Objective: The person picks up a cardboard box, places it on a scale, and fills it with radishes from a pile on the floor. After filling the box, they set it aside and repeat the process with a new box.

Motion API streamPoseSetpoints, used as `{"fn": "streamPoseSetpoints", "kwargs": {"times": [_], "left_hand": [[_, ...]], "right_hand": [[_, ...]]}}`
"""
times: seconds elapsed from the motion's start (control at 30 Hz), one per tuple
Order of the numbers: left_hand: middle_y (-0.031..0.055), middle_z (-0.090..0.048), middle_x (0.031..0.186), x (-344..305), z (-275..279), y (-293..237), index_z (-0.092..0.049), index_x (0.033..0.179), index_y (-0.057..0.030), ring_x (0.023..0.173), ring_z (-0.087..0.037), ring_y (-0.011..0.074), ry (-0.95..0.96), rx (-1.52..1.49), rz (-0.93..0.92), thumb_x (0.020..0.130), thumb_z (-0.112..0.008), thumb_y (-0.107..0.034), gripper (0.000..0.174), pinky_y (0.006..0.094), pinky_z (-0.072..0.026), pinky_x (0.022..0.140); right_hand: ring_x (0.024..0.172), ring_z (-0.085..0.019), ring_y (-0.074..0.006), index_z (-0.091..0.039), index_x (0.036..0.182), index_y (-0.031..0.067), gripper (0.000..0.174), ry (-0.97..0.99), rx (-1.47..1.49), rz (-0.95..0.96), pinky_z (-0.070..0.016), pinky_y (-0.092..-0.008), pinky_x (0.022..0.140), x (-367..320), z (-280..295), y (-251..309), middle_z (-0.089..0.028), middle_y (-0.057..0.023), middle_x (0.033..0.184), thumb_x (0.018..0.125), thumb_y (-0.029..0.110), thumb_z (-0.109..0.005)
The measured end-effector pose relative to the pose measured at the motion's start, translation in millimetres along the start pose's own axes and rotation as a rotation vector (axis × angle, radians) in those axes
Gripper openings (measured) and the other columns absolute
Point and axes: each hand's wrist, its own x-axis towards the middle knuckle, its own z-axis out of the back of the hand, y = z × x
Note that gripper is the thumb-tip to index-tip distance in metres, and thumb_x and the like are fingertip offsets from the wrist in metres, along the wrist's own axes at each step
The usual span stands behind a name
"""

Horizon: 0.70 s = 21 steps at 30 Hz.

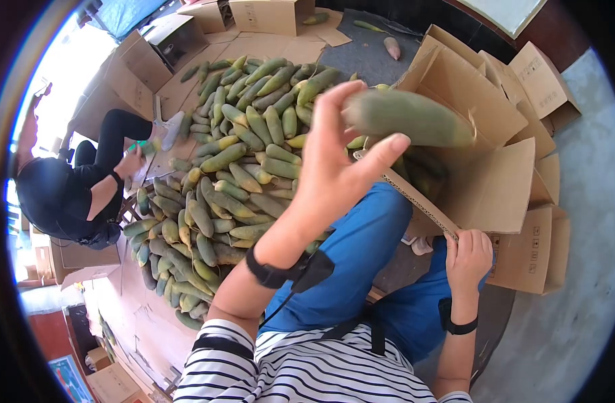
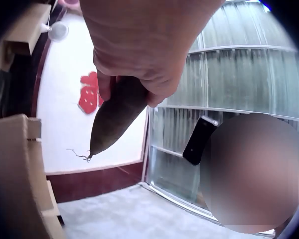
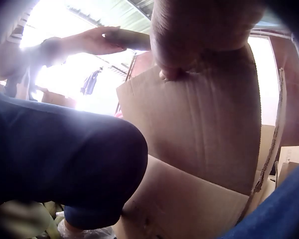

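Observation:
My left hand (image 1: 329, 151) holds a green radish (image 1: 413, 119) by one end, up over an open cardboard box (image 1: 499, 185). Motion blurs the radish in the head view. Seen from the left wrist, the fingers wrap the thick end of the radish (image 2: 117, 117), and its thin root tip points down. My right hand (image 1: 469, 258) grips the edge of a box flap at the near side. In the right wrist view that hand (image 3: 202, 30) covers the top of the flap (image 3: 204, 119). Dark radishes (image 1: 422, 174) show in shadow inside the box.
A large heap of green radishes (image 1: 247, 168) covers the floor at left centre. Beyond it, another person (image 1: 72, 195) sits at the left. More cardboard boxes (image 1: 543, 80) stand at the right and along the back (image 1: 264, 17). My knees (image 1: 361, 235) are close beside the box.

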Motion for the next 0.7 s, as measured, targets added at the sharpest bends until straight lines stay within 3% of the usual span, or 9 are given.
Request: {"fn": "streamPoseSetpoints", "kwargs": {"times": [0.1, 0.2, 0.33, 0.4, 0.53, 0.63, 0.7], "left_hand": [[0.012, -0.056, 0.116, -15, 11, 37, -0.047, 0.122, -0.0005, 0.108, -0.056, 0.0208, 0.01, 0.252, 0.103, 0.083, -0.07, -0.016, 0.048, 0.0352, -0.0472, 0.089], [0.0122, -0.058, 0.113, -70, 77, 93, -0.049, 0.122, -0.0007, 0.107, -0.058, 0.023, 0.181, 0.461, 0.47, 0.085, -0.069, -0.017, 0.045, 0.0362, -0.0475, 0.09], [0.014, -0.059, 0.1, -174, 160, 140, -0.055, 0.105, -0.0033, 0.093, -0.06, 0.0319, 0.662, 1.338, 0.538, 0.075, -0.073, -0.027, 0.042, 0.0408, -0.0501, 0.079], [0.0142, -0.058, 0.103, -205, 186, 145, -0.056, 0.104, -0.0048, 0.099, -0.059, 0.0318, 0.941, 1.567, 0.721, 0.073, -0.074, -0.031, 0.044, 0.0416, -0.05, 0.079], [0.0129, -0.058, 0.105, -237, 208, 168, -0.056, 0.104, -0.0051, 0.101, -0.058, 0.0312, 0.929, 1.497, 0.904, 0.073, -0.074, -0.029, 0.043, 0.0424, -0.0494, 0.079], [0.0124, -0.056, 0.107, -241, 208, 197, -0.054, 0.103, -0.0051, 0.104, -0.055, 0.0296, 0.674, 1.475, 0.689, 0.073, -0.072, -0.023, 0.039, 0.0424, -0.0486, 0.08], [0.0132, -0.053, 0.115, -234, 203, 217, -0.052, 0.111, -0.0046, 0.111, -0.051, 0.0302, 0.689, 1.438, 0.705, 0.073, -0.072, -0.022, 0.046, 0.0423, -0.0471, 0.085]], "right_hand": [[0.08, -0.055, -0.0297, -0.057, 0.085, 0.0055, 0.02, 0.001, 0.007, -0.012, -0.0448, -0.0398, 0.075, -1, 0, -3, -0.054, -0.0098, 0.081, 0.075, 0.019, -0.07], [0.081, -0.055, -0.0301, -0.057, 0.085, 0.0052, 0.02, 0.01, 0.004, -0.01, -0.0452, -0.0405, 0.077, -4, 1, -2, -0.054, -0.0104, 0.081, 0.076, 0.019, -0.069], [0.082, -0.055, -0.031, -0.056, 0.086, 0.0047, 0.02, 0.04, -0.001, 0.024, -0.0464, -0.0422, 0.08, -1, -3, 0, -0.054, -0.0114, 0.082, 0.077, 0.018, -0.068], [0.08, -0.056, -0.0314, -0.056, 0.086, 0.0046, 0.02, 0.042, -0.011, 0.048, -0.0472, -0.0428, 0.08, 1, -4, 0, -0.054, -0.0112, 0.081, 0.078, 0.019, -0.068], [0.077, -0.056, -0.0314, -0.056, 0.086, 0.005, 0.02, 0.055, -0.033, 0.015, -0.0477, -0.0427, 0.077, 0, -6, -3, -0.055, -0.0105, 0.079, 0.08, 0.02, -0.067], [0.078, -0.056, -0.0312, -0.057, 0.087, 0.0048, 0.019, 0.075, -0.027, -0.001, -0.0482, -0.0429, 0.079, -2, -5, -2, -0.056, -0.01, 0.08, 0.08, 0.02, -0.067], [0.079, -0.057, -0.0313, -0.057, 0.087, 0.0044, 0.018, 0.061, -0.058, 0.033, -0.0487, -0.0438, 0.081, -1, -5, -2, -0.058, -0.0097, 0.081, 0.081, 0.018, -0.067]]}}
